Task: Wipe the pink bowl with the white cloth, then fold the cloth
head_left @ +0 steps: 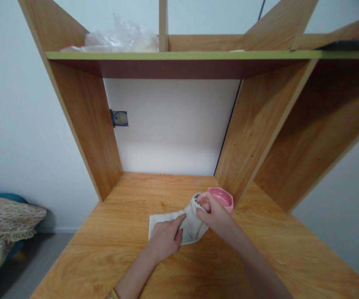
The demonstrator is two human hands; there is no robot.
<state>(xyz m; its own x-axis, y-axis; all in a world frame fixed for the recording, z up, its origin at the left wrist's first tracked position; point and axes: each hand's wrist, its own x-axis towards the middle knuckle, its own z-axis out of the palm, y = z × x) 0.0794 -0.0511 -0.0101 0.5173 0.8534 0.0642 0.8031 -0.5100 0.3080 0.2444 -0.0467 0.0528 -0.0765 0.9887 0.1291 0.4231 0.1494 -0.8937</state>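
A pale grey-white cloth lies on the wooden desk, its right part lifted and partly folded over. My left hand presses on the cloth from above, index finger stretched along it and the fingers apart. At the cloth's raised right edge, my right hand pinches the fabric between thumb and fingers. Just behind my right hand sits a pink dish with an angular rim, partly covered by that hand.
The wooden desktop runs up to a white back panel with an open socket box. Upright boards stand on both sides. Overhead, a green-edged shelf carries a clear plastic bag. A patterned blanket lies at left.
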